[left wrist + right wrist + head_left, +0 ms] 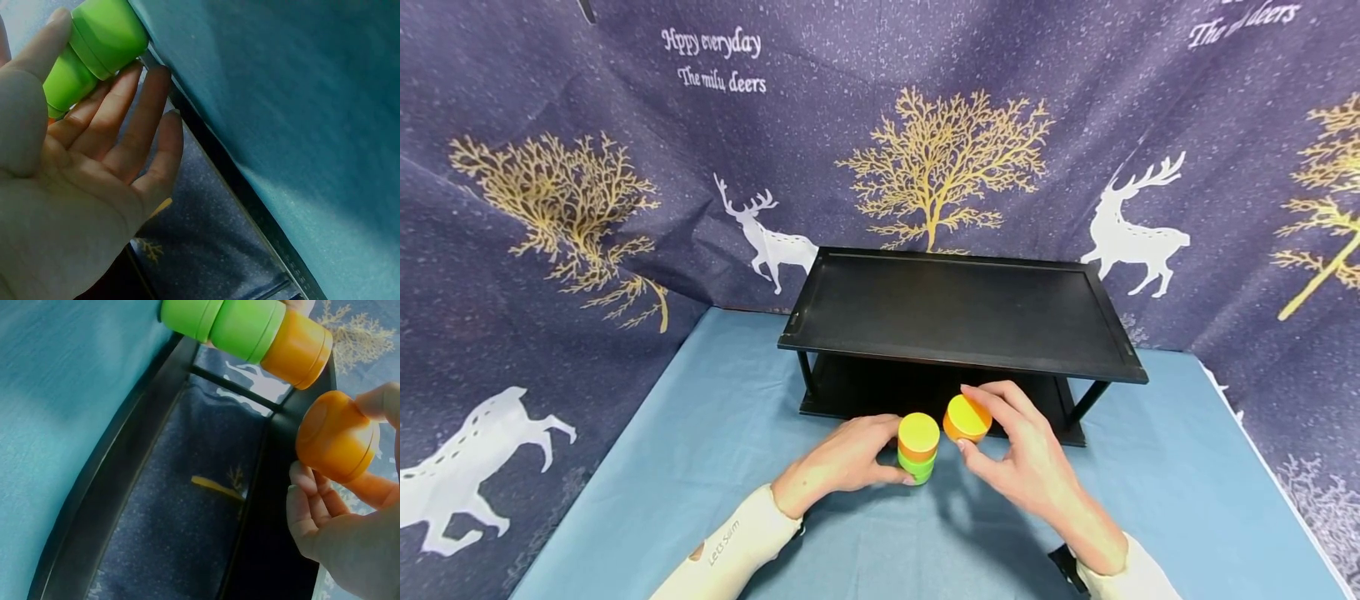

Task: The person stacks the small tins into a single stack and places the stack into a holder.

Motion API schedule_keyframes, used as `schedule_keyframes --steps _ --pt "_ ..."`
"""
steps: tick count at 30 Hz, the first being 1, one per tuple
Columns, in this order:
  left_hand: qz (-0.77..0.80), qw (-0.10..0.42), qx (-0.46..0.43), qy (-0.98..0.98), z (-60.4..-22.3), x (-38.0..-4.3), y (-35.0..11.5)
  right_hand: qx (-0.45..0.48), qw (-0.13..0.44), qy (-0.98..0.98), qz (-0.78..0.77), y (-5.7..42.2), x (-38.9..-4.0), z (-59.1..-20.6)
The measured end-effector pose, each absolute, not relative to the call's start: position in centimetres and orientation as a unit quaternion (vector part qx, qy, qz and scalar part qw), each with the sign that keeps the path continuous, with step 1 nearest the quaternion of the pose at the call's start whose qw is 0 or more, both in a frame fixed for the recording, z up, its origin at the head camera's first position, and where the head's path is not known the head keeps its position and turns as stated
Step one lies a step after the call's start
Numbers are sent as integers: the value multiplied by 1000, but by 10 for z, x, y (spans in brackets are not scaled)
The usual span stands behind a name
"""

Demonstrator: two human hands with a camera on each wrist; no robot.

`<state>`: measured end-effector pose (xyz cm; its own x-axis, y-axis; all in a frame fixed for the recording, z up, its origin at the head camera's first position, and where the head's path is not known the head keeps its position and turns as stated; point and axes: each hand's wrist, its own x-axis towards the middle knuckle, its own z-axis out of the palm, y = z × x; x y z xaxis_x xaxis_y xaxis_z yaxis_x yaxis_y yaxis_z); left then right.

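Note:
In front of a black two-tier rack [962,317] stands a short column of small round jars: two green jars [247,328] below and an orange jar [297,349] on top. Its lid looks yellow from above in the head view. My left hand [857,458] pinches the lower green part [109,37] between thumb and fingers, from the left. Just right of the column, my right hand [1026,454] holds another orange jar [337,434] by its sides, tilted and off the table. A small gap separates this jar from the column.
The rack's upper board overhangs its lower shelf [880,383], close behind both hands. Blue cloth [715,400] covers the table. A dark curtain [760,125] with white deer and golden trees hangs behind and at the sides.

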<state>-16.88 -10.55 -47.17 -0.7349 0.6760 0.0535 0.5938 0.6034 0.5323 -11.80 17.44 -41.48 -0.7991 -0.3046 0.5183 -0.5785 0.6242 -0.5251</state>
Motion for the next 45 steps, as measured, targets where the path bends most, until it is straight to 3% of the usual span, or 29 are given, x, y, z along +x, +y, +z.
schedule_keyframes --steps 28,45 --pt "270 75 355 892 -471 -168 -106 286 218 -853 379 159 -121 -410" --pt "273 80 356 890 -473 -169 -107 289 203 -851 389 151 -122 -407"
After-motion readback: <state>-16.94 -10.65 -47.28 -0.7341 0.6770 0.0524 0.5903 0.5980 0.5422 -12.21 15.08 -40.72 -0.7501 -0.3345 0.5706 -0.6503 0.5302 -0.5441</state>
